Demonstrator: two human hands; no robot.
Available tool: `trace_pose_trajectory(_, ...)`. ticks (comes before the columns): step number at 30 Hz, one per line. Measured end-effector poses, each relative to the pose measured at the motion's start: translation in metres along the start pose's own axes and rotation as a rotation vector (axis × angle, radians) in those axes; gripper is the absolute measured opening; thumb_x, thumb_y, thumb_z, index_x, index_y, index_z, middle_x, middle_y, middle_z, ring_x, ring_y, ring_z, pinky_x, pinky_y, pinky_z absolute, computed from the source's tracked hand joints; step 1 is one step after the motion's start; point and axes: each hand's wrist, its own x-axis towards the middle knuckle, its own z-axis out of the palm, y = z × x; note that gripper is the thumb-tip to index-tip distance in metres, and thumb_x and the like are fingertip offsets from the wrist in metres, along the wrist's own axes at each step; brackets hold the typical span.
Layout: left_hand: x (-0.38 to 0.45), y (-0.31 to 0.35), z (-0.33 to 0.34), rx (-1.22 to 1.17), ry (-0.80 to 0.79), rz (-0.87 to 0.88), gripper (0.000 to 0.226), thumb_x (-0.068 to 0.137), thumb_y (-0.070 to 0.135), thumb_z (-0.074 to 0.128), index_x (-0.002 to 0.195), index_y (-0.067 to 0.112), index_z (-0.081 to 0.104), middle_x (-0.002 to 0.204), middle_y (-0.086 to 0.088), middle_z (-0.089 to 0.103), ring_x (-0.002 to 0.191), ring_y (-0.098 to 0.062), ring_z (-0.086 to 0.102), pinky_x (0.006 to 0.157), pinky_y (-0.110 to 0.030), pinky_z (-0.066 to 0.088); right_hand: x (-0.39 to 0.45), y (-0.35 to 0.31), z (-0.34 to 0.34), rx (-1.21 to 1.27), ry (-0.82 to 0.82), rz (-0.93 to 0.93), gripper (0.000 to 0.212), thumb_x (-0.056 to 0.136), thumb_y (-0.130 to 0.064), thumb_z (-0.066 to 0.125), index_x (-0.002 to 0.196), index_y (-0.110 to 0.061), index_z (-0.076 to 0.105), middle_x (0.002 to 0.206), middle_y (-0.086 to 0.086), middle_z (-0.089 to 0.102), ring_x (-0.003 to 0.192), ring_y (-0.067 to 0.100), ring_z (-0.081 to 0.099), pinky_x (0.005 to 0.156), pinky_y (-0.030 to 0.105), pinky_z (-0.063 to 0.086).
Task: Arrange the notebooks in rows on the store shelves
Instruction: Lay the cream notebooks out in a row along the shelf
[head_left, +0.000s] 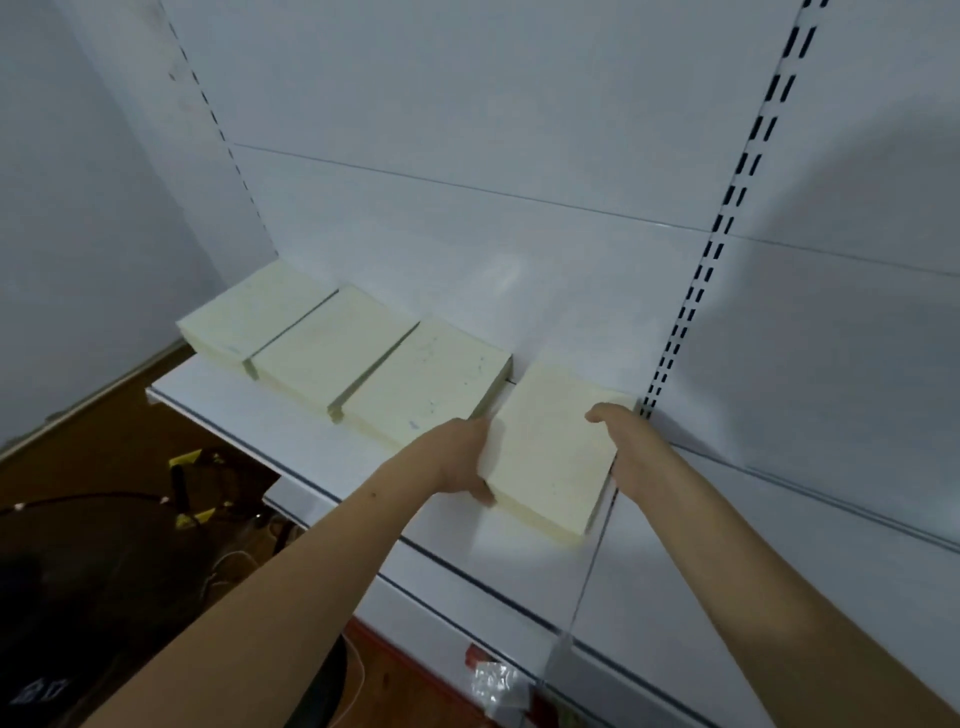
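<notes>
While three pale-yellow notebook stacks (353, 345) lie side by side in a row along the far left of the white shelf (249, 410), a fourth stack (550, 447) sits at the row's right end, just beside the slotted upright (691, 291). Left hand (462, 457) grasps its left edge; right hand (623, 441) grasps its right edge, fingers curled against the sides.

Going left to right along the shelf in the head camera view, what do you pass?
First notebook stack → second notebook stack → third notebook stack → left hand → fourth notebook stack, gripped by both hands → right hand → slotted upright.
</notes>
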Motion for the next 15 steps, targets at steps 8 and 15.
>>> trace_pose_trajectory(8,0.002,-0.01,-0.009,0.011,-0.124,0.099,0.108,0.079,0.031,0.082,0.155,0.005,0.01,0.149,-0.014,0.043,0.132,-0.029,0.047,0.103,-0.036,0.042,0.015,0.002,-0.013,0.044,0.054,-0.085,0.081,0.051,-0.04,0.088,0.119,-0.016,0.049,0.123,0.007,0.048,0.102,0.023,0.052,0.086,0.038,0.046)
trace_pose_trajectory(15,-0.043,0.077,-0.034,0.258,0.18,0.391,0.082,0.096,0.046,0.055,0.156,0.012,0.011,0.146,-0.011,0.043,0.128,-0.027,0.049,0.101,-0.039,0.045,-0.075,0.0,-0.066,-0.29,0.368,-0.401,0.063,0.101,-0.036,0.049,0.155,-0.017,0.024,0.161,0.001,0.024,0.146,0.019,0.026,0.116,0.033,0.02)
